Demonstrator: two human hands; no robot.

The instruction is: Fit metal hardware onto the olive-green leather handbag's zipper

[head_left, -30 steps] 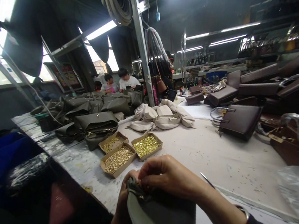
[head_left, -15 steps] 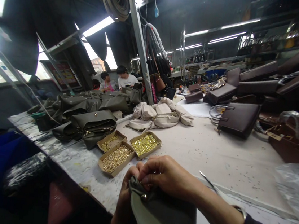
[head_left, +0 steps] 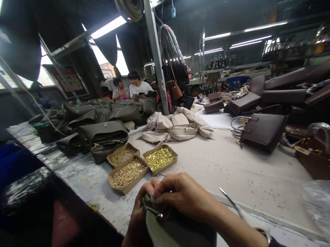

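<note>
A dark olive-green bag is held up at the front edge of the table, a small gold stud showing near its bunched upper edge. My left hand grips that edge from the left and behind, its lower part partly covered by the bag. From the right, my right hand pinches the same edge, fingers bent and pressed against the left fingertips. What lies between the fingertips is hidden. Just beyond the hands are cardboard trays of small gold-coloured metal pieces: one tray nearest, another tray behind it, and a less full tray.
Olive-green bags are heaped on the left of the table. Beige bags lie mid-table; dark brown bags pile up at right. Scissors lie beside my right forearm. A metal post rises behind. Two people sit at the far end.
My hands keep their grip on the bag's edge and have barely moved. The view has shifted very slightly. The people in the background have changed posture a little.
</note>
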